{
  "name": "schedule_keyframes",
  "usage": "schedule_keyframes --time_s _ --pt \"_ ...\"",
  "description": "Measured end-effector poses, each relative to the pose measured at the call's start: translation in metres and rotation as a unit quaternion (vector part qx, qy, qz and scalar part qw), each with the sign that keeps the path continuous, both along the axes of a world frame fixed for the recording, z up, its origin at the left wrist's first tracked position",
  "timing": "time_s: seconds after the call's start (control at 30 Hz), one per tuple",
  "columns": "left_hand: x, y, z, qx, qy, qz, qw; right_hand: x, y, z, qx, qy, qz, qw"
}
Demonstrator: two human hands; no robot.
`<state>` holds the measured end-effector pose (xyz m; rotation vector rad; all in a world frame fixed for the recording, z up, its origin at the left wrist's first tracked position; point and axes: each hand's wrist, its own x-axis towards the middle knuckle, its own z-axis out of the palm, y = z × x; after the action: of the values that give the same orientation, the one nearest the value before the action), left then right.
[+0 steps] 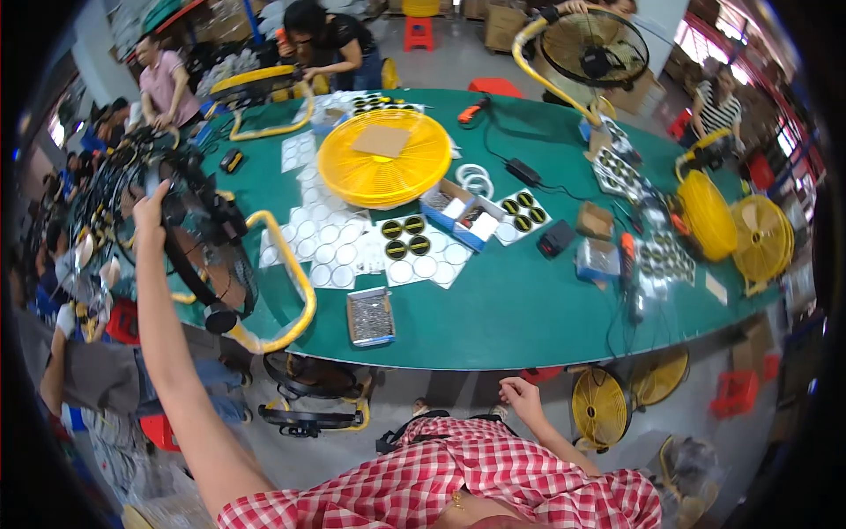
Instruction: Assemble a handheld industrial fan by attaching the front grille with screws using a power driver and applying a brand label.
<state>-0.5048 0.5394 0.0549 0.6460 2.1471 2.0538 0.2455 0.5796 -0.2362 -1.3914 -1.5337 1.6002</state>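
Note:
At the left end of the green table (423, 331), my left arm reaches out and my left hand (152, 212) is closed round the rim of a black floor fan (207, 251). The fan stands tilted, its yellow tube stand (304, 291) resting on the tabletop. My right hand (523, 397) hangs off the table's front edge, close to my body, with its fingers loosely curled and nothing visible in them. Nearest the fan on the table are sheets of round white stickers (335, 251) and a small box of screws (370, 317).
A stack of yellow fan grilles (388, 172) carries a cardboard piece (381, 141). Small parts boxes (463, 216), a black battery (556, 238) and an orange-black power screwdriver (627, 256) lie to the right. Co-workers stand around the table's far side. Fans (601, 406) stand below the front edge.

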Motion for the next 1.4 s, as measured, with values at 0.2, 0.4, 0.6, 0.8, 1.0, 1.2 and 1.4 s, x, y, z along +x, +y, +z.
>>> schedule_keyframes --time_s 0.2,0.4,0.6,0.8,1.0,1.2,1.4 --pt "0.134 0.063 0.121 -0.177 0.092 -0.117 0.973 0.019 0.014 0.007 0.068 0.008 0.011 0.998" --pt "0.281 0.143 0.196 -0.233 0.130 -0.194 0.944 0.029 0.075 0.000 0.114 0.028 0.041 0.992" --pt "0.357 0.310 0.190 -0.069 -0.043 -0.312 0.947 0.050 0.165 -0.028 0.207 -0.008 0.114 0.972" --pt "0.474 0.533 0.119 0.070 -0.219 -0.373 0.899 0.070 0.203 -0.078 0.366 -0.102 0.121 0.917" --pt "0.508 0.765 0.014 0.142 0.032 -0.192 0.970 0.077 0.210 -0.100 0.446 -0.082 0.146 0.879" --pt "0.665 0.801 -0.052 -0.095 0.217 -0.288 0.928 0.085 0.203 -0.100 0.388 -0.051 0.074 0.917" --pt "0.701 0.818 -0.049 -0.018 0.084 -0.349 0.933 0.086 0.208 -0.095 0.389 -0.100 0.096 0.911"
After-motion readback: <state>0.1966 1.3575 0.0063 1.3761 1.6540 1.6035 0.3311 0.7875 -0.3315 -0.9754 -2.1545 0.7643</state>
